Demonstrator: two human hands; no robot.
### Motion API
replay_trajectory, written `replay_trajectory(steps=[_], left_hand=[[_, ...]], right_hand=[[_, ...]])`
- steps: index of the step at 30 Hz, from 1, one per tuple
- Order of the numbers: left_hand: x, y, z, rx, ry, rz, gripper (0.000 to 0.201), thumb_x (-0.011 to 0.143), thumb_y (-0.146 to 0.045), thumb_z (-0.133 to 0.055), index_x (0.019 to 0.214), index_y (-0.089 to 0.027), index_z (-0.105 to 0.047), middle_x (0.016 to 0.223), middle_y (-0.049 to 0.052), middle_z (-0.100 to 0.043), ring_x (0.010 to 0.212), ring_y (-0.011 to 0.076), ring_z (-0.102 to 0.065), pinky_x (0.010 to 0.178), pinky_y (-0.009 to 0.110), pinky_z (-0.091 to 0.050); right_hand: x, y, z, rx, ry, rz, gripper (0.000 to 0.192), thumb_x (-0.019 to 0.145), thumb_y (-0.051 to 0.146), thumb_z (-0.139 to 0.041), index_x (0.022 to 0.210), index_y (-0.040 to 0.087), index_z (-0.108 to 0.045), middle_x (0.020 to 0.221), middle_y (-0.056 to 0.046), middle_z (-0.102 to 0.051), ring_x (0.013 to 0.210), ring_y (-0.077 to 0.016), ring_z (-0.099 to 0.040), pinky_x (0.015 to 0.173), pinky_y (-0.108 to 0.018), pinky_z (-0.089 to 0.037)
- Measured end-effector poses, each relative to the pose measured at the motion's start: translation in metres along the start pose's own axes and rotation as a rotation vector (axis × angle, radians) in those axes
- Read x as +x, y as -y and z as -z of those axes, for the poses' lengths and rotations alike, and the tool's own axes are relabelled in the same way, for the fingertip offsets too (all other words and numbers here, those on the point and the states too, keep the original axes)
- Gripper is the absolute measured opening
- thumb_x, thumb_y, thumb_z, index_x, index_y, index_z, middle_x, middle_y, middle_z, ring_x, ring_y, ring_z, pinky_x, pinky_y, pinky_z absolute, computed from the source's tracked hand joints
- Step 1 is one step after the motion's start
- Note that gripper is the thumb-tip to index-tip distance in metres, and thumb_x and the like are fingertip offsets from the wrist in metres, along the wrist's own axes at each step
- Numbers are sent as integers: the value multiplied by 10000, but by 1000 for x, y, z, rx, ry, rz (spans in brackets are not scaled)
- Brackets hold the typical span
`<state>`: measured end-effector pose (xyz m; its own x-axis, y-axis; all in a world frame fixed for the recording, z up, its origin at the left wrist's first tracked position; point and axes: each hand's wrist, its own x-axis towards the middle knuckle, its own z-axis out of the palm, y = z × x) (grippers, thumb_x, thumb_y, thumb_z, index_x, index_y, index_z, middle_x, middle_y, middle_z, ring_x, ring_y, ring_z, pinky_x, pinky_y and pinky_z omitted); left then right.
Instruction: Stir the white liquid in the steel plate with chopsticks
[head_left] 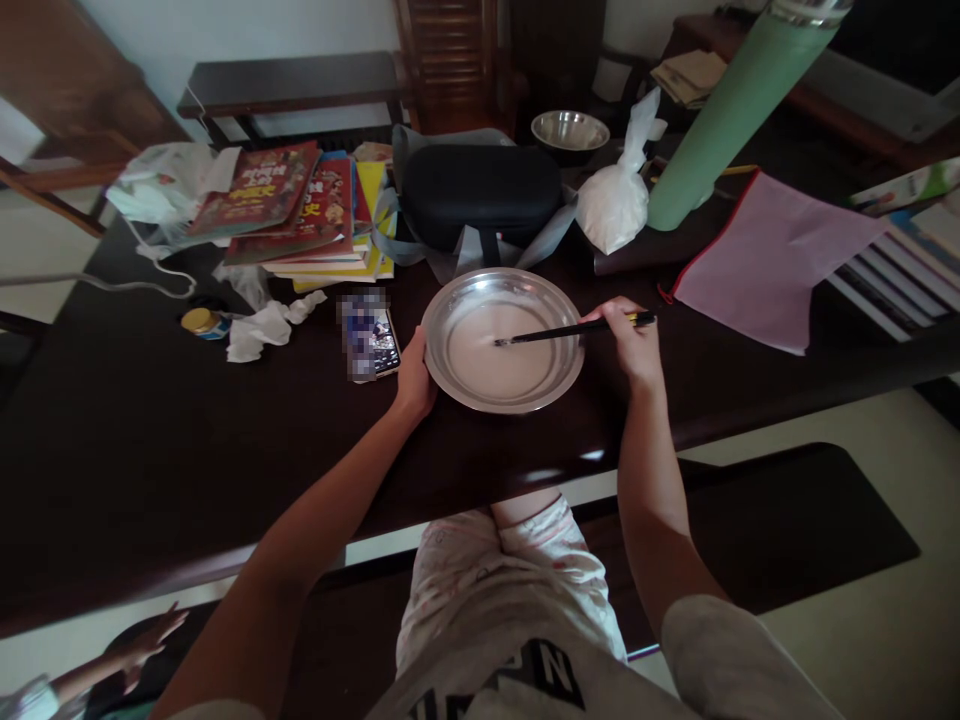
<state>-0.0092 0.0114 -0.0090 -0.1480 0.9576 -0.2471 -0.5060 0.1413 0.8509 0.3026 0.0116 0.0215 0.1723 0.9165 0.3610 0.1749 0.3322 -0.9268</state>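
Note:
A round metal basin [504, 405] sits on the dark table in front of me, holding a pale, milky liquid [487, 368]. My left hand [415, 378] is closed on the left side of its rim. A pair of black chopsticks [562, 330] with gold-coloured ends is gripped in my right hand [634, 342], beside the basin's right rim. The chopstick tips dip into the liquid near the middle. Just left of my left hand lies a phone [386, 345] with its screen lit and partly blurred out.
Behind the basin are a black case [480, 190], a tied bag of white powder [613, 205] and a tall green bottle [739, 120]. Books [289, 205], crumpled tissue [259, 330] and a small jar [202, 322] lie left, a pink pouch [772, 255] right. Another person's hand [146, 640] shows lower left.

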Motion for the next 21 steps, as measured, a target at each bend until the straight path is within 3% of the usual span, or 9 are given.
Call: replay_trajectory(steps=[2, 6, 11, 16, 21], left_hand=[[0, -1, 0, 1, 0, 3, 312, 981, -491, -701, 970, -203, -821, 1028, 66, -876, 1222, 299, -784, 1143, 436, -589], [0, 0, -1, 4, 0, -2, 313, 971, -500, -712, 958, -208, -824, 1039, 66, -880, 1232, 309, -782, 1141, 433, -595], [0, 1, 0, 15, 14, -11, 330, 961, -531, -719, 979, -219, -826, 1074, 65, -882, 1245, 308, -780, 1150, 437, -594], [0, 0, 0, 33, 2, -9, 338, 961, -537, -720, 993, -216, -821, 1060, 63, -878, 1266, 309, -771, 1157, 439, -590], [-1, 0, -1, 14, -5, 3, 307, 973, -504, -706, 961, -220, -821, 1039, 66, -879, 1243, 305, -780, 1139, 429, -600]], right_hand=[[0, 0, 1, 6, -15, -12, 546, 879, 784, -749, 680, 276, -742, 661, 11, -769, 702, -210, -772, 785, -379, -644], [0, -1, 1, -13, 97, -3, 539, 860, 781, -772, 676, 274, -751, 689, -6, -782, 755, -225, -787, 774, -376, -642], [0, -1, 1, 21, -42, -5, 527, 888, 769, -752, 695, 278, -739, 655, 19, -754, 698, -203, -770, 786, -371, -634], [0, 1, -1, -20, 89, -15, 574, 828, 819, -774, 670, 269, -729, 667, 2, -769, 744, -224, -786, 785, -381, -638], [0, 1, 0, 16, -36, 1, 531, 885, 766, -761, 678, 277, -747, 651, 19, -757, 688, -199, -764, 774, -365, -622]])
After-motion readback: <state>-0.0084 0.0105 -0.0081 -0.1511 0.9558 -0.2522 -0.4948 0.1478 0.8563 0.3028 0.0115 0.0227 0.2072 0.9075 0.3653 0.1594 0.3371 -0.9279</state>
